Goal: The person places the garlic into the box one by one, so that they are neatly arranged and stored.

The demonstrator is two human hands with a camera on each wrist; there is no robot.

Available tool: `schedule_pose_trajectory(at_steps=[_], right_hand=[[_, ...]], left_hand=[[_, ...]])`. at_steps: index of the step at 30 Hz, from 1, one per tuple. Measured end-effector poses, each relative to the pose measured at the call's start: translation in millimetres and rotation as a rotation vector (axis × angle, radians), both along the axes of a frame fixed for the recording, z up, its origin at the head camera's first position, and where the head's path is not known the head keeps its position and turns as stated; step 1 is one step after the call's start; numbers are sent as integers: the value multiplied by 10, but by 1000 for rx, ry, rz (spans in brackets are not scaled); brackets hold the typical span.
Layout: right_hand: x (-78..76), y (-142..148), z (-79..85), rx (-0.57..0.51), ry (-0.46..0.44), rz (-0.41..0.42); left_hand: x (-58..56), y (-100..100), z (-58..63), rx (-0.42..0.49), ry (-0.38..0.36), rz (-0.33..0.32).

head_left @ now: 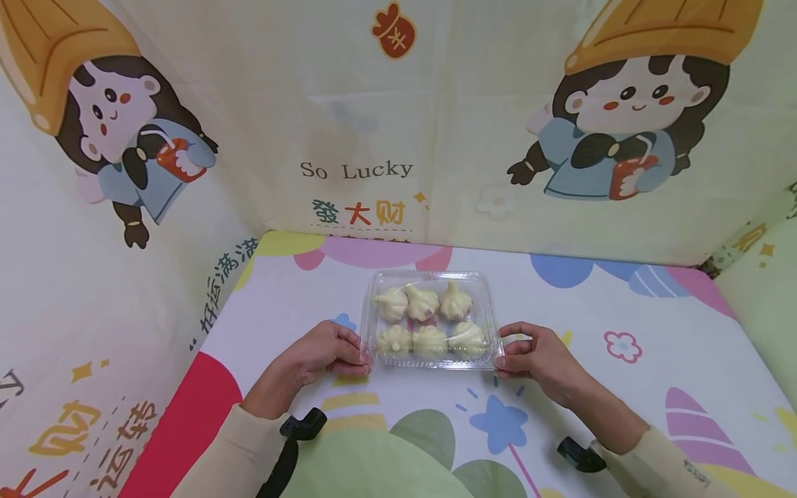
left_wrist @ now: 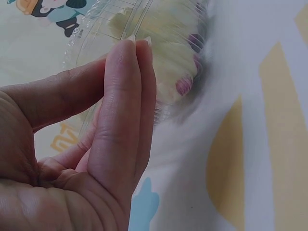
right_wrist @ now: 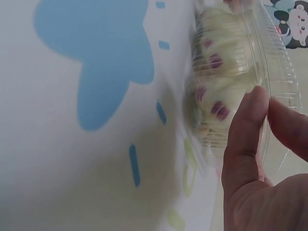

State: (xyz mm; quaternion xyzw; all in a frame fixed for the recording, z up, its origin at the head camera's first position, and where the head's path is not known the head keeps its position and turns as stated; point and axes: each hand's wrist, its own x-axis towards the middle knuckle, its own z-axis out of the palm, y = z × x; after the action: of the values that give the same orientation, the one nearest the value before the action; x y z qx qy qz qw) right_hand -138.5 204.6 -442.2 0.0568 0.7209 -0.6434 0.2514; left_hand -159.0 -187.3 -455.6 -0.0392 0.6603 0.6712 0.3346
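Observation:
A clear plastic clamshell box [head_left: 429,368] holds several pale, ridged garlic bulbs [head_left: 456,302] in two rows. Its lid is down over them. At the box's left front corner, my left hand [head_left: 330,353] pinches the rim between thumb and fingers. Opposite it, my right hand [head_left: 535,356] pinches the rim at the right front corner. In the left wrist view the fingertips [left_wrist: 126,53] meet at the box edge. Purple patches mark the bulbs [right_wrist: 216,96] in the right wrist view. Whether the box rests fully on the tabletop I cannot tell.
A tabletop with a colourful cartoon print [head_left: 623,387] lies under the box. Printed cloth walls [head_left: 467,138] rise behind it and at both sides. Black straps with camera mounts [head_left: 303,423] sit at both wrists, over cream sleeves.

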Motion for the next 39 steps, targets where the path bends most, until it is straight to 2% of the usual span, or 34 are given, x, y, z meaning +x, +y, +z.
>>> schedule_pose_trajectory(at_steps=[8,16,23,33,39], right_hand=[[18,-7,-37,24,7,-27],[53,11,-92,28,33,-10],[37,44,-96,17,60,37],[-8,33,-114,7,69,24],[-8,38,-122,2,68,40]], left_hand=[[-17,9,-8,-9,4,-5],[-19,24,-25,-26,-18,34],[-30,27,-18,-11,27,15],[-84,42,-32,-26,54,31],[-64,22,-56,-10,66,28]])
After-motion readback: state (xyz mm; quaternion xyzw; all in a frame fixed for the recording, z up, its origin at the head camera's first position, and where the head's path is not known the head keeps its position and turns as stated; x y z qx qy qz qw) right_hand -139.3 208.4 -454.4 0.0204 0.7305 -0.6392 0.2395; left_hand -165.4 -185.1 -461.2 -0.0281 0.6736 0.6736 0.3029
